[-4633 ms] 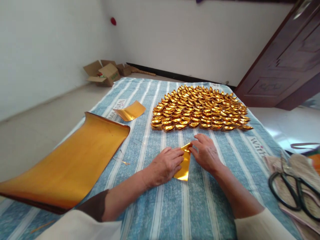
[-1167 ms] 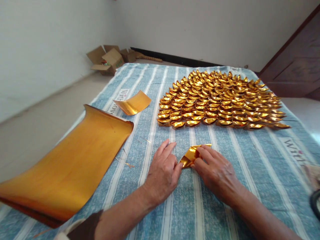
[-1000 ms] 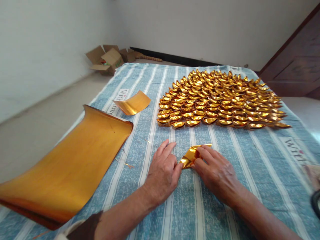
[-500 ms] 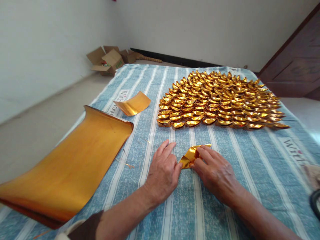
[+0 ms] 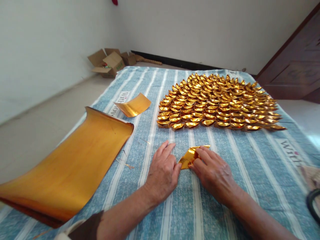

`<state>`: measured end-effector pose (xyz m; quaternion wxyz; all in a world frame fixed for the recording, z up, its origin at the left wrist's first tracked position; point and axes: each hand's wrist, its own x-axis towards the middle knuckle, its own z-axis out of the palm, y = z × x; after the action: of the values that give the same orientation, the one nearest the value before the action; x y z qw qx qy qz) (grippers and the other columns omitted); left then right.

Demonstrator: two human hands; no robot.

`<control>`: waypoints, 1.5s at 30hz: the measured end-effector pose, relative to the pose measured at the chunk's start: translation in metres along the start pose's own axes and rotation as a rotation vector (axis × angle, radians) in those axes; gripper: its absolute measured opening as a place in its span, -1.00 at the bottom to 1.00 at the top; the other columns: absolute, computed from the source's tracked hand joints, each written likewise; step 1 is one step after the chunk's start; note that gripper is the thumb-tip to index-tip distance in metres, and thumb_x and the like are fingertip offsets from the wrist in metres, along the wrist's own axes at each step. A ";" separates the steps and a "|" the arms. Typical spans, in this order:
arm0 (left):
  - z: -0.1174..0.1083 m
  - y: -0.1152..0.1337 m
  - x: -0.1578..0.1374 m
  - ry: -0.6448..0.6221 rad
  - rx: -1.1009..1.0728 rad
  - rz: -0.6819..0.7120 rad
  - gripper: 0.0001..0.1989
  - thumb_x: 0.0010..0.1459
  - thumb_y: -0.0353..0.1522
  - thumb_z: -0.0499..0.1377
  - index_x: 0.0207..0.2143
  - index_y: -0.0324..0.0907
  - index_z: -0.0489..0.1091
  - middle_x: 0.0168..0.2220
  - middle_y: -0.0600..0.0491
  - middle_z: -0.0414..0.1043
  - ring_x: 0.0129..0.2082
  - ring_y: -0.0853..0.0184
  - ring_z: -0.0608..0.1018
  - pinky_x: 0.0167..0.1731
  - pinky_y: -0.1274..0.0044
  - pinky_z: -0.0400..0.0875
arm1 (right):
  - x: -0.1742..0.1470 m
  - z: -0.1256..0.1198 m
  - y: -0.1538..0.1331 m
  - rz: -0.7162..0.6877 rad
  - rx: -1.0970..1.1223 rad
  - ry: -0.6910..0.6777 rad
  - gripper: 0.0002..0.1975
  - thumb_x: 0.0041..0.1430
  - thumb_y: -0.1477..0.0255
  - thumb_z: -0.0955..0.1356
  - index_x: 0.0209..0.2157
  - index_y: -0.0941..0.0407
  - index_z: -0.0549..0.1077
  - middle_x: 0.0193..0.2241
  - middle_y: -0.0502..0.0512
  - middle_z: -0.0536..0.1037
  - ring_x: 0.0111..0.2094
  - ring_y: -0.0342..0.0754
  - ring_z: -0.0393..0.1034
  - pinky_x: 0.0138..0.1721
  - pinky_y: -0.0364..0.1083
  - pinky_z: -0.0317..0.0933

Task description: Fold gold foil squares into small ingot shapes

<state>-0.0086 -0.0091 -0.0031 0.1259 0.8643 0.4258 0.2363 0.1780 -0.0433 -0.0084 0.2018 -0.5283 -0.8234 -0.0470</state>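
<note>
On the striped cloth in front of me lies a small piece of gold foil paper [image 5: 188, 156], folded into a slanted, pointed shape. My right hand [image 5: 212, 168] has its bent fingers and thumb closed on the paper's right part, covering some of it. At the paper's lower left corner, the thumb of my left hand [image 5: 162, 171] presses beside a bent index finger. The other fingers of that hand stretch forward over the cloth. Beyond my hands stand many folded gold paper ingots [image 5: 212, 103] in close rows.
A large stack of gold foil sheets [image 5: 75, 160] curls up at the left. One small loose gold sheet [image 5: 135, 105] lies behind it. Open cardboard boxes [image 5: 107, 63] stand on the floor beyond the table. A black curved object [image 5: 311, 203] shows at the right edge.
The view has shifted slightly. Both hands keep almost the same place on the folded gold paper, with my right fingers moved only a little.
</note>
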 end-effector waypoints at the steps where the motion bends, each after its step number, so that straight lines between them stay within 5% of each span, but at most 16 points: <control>1: 0.000 0.000 0.000 0.002 -0.001 -0.001 -0.83 0.15 -0.48 0.08 -0.51 -0.22 0.27 0.07 -0.23 0.33 0.19 -0.02 0.24 0.10 -0.01 0.23 | 0.000 0.000 0.000 -0.001 0.001 0.001 -0.80 0.28 0.45 0.26 -0.42 0.15 0.42 -0.26 0.21 0.48 -0.07 0.11 0.32 -0.06 0.09 0.28; 9: 0.002 -0.001 -0.001 0.049 0.002 0.005 -0.85 0.14 -0.48 0.10 -0.50 -0.22 0.26 0.06 -0.24 0.33 0.17 -0.02 0.27 0.09 0.01 0.26 | 0.001 -0.002 0.002 -0.050 -0.051 -0.078 -0.83 0.29 0.45 0.26 -0.37 0.13 0.44 -0.31 0.17 0.45 -0.16 0.04 0.31 -0.10 0.05 0.27; 16: 0.004 0.000 -0.003 0.103 -0.007 0.024 -0.89 0.14 -0.48 0.10 -0.46 -0.22 0.29 0.03 -0.22 0.36 0.17 0.01 0.28 0.07 0.03 0.28 | 0.003 -0.006 0.001 -0.095 -0.134 -0.115 -0.79 0.25 0.45 0.29 -0.07 0.04 0.41 -0.27 0.18 0.42 -0.16 0.07 0.27 -0.17 0.02 0.25; 39: -0.018 -0.022 -0.003 -0.063 -0.030 0.028 -0.86 0.05 -0.45 0.22 -0.51 -0.19 0.30 0.00 -0.12 0.43 0.15 0.06 0.33 0.10 0.06 0.24 | 0.002 0.000 0.000 -0.089 -0.166 -0.068 -0.90 0.20 0.44 0.34 -0.23 0.06 0.48 -0.31 0.18 0.42 -0.17 0.09 0.24 -0.25 -0.01 0.16; 43: -0.021 -0.006 -0.016 0.051 0.075 0.012 -0.95 0.09 -0.49 0.13 -0.42 -0.20 0.35 0.03 -0.16 0.40 0.15 0.03 0.33 0.07 0.07 0.29 | 0.001 0.000 -0.001 -0.085 -0.155 -0.060 -0.92 0.20 0.45 0.34 -0.27 0.06 0.48 -0.33 0.17 0.41 -0.21 0.08 0.24 -0.27 -0.02 0.14; 45: -0.017 0.013 -0.024 0.023 0.111 0.066 -0.82 0.12 -0.52 0.08 -0.21 -0.22 0.39 0.08 -0.17 0.37 0.18 0.06 0.31 0.10 0.11 0.28 | 0.000 0.001 0.000 -0.085 -0.143 -0.054 -0.92 0.20 0.45 0.34 -0.27 0.05 0.48 -0.32 0.16 0.41 -0.19 0.07 0.24 -0.26 -0.02 0.13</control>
<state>-0.0210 -0.0358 0.0096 0.0649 0.8808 0.4108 0.2264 0.1772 -0.0428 -0.0091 0.1391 -0.5070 -0.8447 -0.0999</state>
